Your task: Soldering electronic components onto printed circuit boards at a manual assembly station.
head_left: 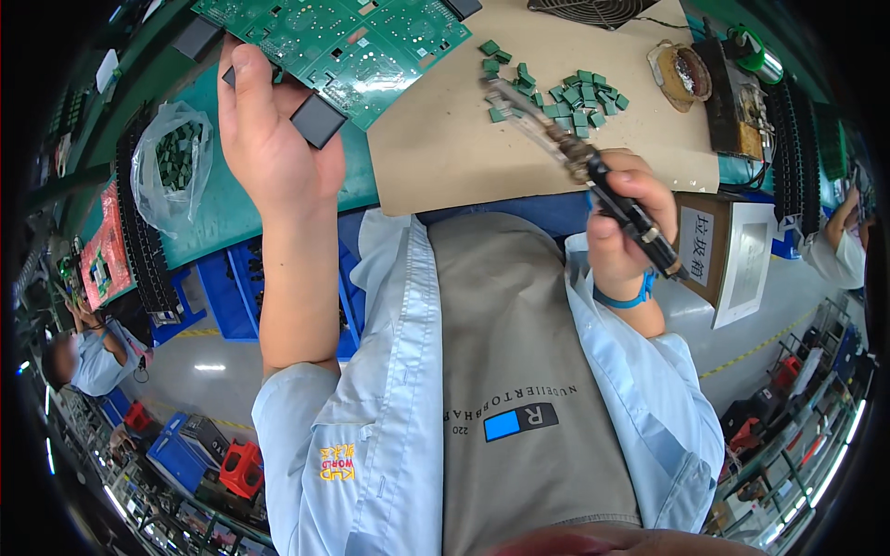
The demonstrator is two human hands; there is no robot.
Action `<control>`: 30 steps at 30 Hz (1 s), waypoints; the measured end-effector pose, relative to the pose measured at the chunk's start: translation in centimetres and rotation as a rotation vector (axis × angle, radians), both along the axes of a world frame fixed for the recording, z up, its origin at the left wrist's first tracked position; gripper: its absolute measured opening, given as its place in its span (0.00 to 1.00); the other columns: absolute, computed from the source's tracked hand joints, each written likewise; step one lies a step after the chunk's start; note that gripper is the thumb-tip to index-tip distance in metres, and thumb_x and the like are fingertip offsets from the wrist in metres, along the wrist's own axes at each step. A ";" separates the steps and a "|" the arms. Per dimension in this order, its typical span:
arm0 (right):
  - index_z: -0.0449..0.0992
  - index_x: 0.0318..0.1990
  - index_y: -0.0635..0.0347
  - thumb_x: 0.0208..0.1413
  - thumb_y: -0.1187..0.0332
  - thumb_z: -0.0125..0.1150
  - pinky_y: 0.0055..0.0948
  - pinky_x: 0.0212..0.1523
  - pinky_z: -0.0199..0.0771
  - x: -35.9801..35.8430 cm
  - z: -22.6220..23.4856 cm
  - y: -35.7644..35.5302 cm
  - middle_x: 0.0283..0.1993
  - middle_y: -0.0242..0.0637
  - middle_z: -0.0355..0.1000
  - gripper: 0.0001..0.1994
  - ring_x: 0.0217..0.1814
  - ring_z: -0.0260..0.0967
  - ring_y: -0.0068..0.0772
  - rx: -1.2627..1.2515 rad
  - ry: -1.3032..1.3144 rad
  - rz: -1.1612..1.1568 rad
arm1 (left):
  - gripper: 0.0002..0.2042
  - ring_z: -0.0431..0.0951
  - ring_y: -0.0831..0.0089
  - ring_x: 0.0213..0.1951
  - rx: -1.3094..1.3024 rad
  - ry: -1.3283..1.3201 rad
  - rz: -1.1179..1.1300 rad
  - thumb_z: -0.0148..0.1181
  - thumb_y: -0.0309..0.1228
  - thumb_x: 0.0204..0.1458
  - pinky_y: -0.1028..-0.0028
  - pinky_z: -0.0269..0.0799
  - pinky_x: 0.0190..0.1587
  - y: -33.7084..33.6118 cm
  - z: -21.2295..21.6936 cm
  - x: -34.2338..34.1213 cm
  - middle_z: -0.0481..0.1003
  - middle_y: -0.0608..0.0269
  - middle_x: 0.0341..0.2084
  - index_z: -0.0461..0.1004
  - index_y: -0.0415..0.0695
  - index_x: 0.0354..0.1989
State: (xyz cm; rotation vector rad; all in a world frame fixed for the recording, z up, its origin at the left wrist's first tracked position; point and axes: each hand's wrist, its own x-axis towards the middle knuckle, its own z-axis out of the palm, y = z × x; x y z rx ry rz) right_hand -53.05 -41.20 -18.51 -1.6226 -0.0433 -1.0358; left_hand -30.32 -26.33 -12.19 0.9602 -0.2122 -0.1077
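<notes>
Nearest: your R hand [623,221], fingers wrapped tight around a black-handled soldering iron [593,176], its tip just over the pile of small green components [565,93] on the brown cardboard sheet [445,148]. L hand [269,139]: fingers curled, thumb extended, gripping the near edge of the green circuit board [343,42] by a dark square block [318,120]; board lies partly on the cardboard, partly on the green mat [222,204]. Farther out: clear bag of green parts [171,157] to your L, solder-tip cleaner w/ wire wool [681,74] and black fan grille [589,9] at the bench's back R.
</notes>
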 end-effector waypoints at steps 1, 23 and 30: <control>0.75 0.51 0.67 0.53 0.69 0.72 0.36 0.44 0.77 -0.4 -0.7 -0.4 0.45 0.52 0.77 0.20 0.40 0.76 0.44 0.024 -0.017 -0.042 | 0.19 0.82 0.62 0.50 0.002 -0.005 0.004 0.44 0.37 0.73 0.63 0.78 0.54 0.4 -0.1 0.2 0.79 0.53 0.54 0.69 0.38 0.64; 0.71 0.62 0.65 0.68 0.72 0.52 0.23 0.49 0.74 -1.9 -3.5 -8.4 0.49 0.43 0.80 0.18 0.47 0.75 0.28 0.201 0.310 -0.841 | 0.25 0.82 0.59 0.51 -0.110 0.248 -0.282 0.45 0.49 0.71 0.60 0.78 0.54 4.6 0.2 -0.7 0.78 0.52 0.55 0.69 0.42 0.65; 0.73 0.61 0.67 0.67 0.73 0.52 0.22 0.48 0.74 -2.2 -4.1 -8.4 0.48 0.44 0.80 0.17 0.46 0.75 0.28 0.148 0.259 -0.827 | 0.29 0.78 0.60 0.58 -0.236 0.031 -0.460 0.40 0.53 0.72 0.56 0.74 0.58 5.4 -1.2 -0.5 0.72 0.55 0.64 0.57 0.50 0.74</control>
